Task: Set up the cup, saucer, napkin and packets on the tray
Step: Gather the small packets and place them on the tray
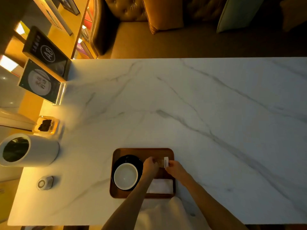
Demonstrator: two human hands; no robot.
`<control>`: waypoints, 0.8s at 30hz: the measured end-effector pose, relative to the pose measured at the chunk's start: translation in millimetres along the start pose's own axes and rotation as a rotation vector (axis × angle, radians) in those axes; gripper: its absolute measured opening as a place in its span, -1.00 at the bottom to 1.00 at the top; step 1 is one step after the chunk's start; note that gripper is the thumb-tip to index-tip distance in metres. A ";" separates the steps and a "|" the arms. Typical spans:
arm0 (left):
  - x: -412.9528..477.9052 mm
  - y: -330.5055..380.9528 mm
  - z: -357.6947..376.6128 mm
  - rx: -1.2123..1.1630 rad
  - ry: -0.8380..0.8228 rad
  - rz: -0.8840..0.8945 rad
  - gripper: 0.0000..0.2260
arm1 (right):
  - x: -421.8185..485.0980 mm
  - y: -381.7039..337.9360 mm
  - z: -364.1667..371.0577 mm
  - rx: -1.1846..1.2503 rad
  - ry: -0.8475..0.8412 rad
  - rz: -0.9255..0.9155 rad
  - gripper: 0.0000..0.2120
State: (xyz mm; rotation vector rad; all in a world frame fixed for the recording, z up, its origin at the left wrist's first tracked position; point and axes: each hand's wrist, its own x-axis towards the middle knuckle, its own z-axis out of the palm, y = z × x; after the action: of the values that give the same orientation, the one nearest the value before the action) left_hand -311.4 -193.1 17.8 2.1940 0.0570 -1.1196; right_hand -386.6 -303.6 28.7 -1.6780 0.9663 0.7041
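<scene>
1. Head view looks down on a white marble table (pixel 199 113) with a brown wooden tray (pixel 142 151) at its near edge.
2. Both hands meet over the tray's far right part. The left hand (pixel 150 165) and right hand (pixel 174 168) each pinch an end of the packets (pixel 163 161), fingers closed on them; the packets are small and blurred, one end white.
3. Just left of the left hand, a white cup (pixel 125 176) sits on a dark saucer (pixel 129 158), both on the tray.
4. Nearer the person than the hands, between the two forearms, a folded white napkin (pixel 160 185) lies flat on the tray's near right corner.
5. Well to the left of the hands stand a white cylindrical bin (pixel 38 150) and a small round device (pixel 45 183).
</scene>
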 end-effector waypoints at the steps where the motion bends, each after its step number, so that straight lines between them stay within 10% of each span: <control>1: 0.6 -0.9 -0.3 -0.009 0.001 -0.003 -0.79 | 0.3 1.7 -0.9 0.011 -0.001 -0.010 -0.76; 24: -7.3 -13.9 4.7 -0.150 0.004 0.052 -0.82 | -2.8 8.2 10.2 0.103 0.024 -0.086 -0.51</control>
State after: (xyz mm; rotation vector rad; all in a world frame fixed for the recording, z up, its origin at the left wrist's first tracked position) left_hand -323.7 -183.2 13.7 2.0537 0.0828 -1.0478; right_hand -395.0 -294.3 24.0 -1.6310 0.9258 0.5690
